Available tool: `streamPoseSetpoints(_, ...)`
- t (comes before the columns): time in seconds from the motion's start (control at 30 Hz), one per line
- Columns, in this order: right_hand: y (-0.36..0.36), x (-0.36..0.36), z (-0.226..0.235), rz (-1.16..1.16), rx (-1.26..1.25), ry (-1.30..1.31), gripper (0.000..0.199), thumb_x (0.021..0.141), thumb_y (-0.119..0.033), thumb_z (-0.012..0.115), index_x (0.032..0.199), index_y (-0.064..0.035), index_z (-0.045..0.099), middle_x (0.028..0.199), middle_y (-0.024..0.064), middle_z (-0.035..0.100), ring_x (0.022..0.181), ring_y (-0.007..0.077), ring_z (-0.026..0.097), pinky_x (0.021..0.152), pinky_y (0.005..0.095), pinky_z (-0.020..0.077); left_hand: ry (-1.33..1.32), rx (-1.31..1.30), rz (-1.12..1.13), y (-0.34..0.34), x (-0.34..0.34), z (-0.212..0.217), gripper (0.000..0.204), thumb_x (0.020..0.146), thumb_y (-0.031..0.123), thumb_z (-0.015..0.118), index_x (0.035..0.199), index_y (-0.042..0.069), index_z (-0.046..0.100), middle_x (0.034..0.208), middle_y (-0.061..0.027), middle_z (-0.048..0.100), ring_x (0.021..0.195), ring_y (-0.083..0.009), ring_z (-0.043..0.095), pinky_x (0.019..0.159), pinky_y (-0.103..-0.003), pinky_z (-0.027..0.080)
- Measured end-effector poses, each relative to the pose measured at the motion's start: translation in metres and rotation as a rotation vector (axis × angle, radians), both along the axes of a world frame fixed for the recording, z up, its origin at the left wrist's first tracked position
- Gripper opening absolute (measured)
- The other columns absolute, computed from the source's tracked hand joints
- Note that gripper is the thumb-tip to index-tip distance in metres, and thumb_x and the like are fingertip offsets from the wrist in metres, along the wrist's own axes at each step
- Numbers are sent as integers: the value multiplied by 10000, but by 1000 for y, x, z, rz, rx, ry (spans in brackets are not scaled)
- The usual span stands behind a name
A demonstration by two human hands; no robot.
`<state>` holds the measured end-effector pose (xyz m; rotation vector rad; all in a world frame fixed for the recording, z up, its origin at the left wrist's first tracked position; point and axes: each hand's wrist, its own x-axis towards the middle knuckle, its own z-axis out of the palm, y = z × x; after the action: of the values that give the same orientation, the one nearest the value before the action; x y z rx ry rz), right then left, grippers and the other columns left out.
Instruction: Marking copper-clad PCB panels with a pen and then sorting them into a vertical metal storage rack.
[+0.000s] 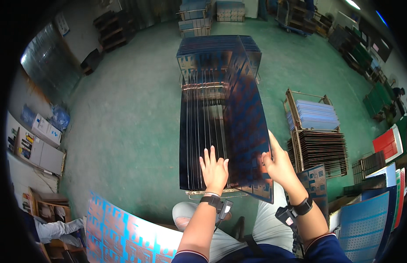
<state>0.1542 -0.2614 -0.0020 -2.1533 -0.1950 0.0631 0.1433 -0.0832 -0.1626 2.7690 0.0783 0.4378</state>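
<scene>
A large thin circuit board panel (249, 127), dark with blue and copper patches, stands tilted at the right side of a rack. My right hand (279, 164) grips its near right edge, thumb on the face towards me and fingers behind. Left of it, a row of upright dark panels (192, 131) stands in the rack, their edges running away from me. My left hand (215, 173) rests at the near ends of these panels with its fingers spread, holding nothing. The metal rack's lower rail (203, 193) shows beneath them.
Beyond the rack stands another stack of panels (219, 41). To the right, a rusty metal rack (293, 109) holds blue and brown boards. A blue-patterned copper sheet (120, 232) lies at lower left. More boards (365, 219) lean at lower right. Another person's leg (58, 230) shows at far left.
</scene>
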Motion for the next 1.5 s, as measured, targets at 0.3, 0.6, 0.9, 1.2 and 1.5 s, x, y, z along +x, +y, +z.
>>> streamPoseSetpoints(0.3, 26, 58, -42, 67, -97, -38, 660, 797, -63, 484, 1408, -52, 235, 755, 302, 602, 745, 448, 606, 719, 474, 477, 8, -6, 26, 4, 0, -3, 253, 850, 290, 580, 789, 56, 656, 1386, -149, 390, 1315, -337, 294, 1065, -528, 212)
streamPoseSetpoints(0.6, 36, 16, -116, 143, -71, -21, 580, 853, -13, 475, 1395, -110, 294, 992, 283, 605, 626, 316, 653, 625, 396, 534, 172, 76, 86, -15, -2, 0, 203, 766, 237, 632, 808, 40, 656, 1480, -129, 237, 1377, -324, 175, 1067, -579, 157)
streamPoseSetpoints(0.9, -50, -85, -118, 99, 166, 222, 510, 858, 11, 451, 1350, -107, 380, 1072, 197, 625, 671, 248, 672, 655, 345, 541, 130, 5, 52, -5, 0, 2, 178, 805, 164, 582, 762, 7, 654, 1456, -144, 292, 1329, -348, 287, 1068, -523, 226)
streamPoseSetpoints(1.2, -84, -96, -124, 53, 113, 106, 453, 840, 28, 474, 1278, -89, 471, 1004, 181, 653, 638, 223, 663, 646, 331, 535, 94, -678, 1, 77, -68, 275, 192, 880, 163, 559, 816, -15, 589, 747, -19, 566, 666, -103, 514, 581, -270, 420)
streamPoseSetpoints(1.5, -60, -85, -109, 30, 969, 448, 451, 951, -259, 492, 1315, -9, 404, 1204, 125, 564, 1021, 200, 594, 873, 309, 473, -787, -486, -93, 157, -281, 302, 369, 931, 281, 416, 1194, 29, 472, 1220, -147, 508, 1081, -226, 495, 909, -375, 415)
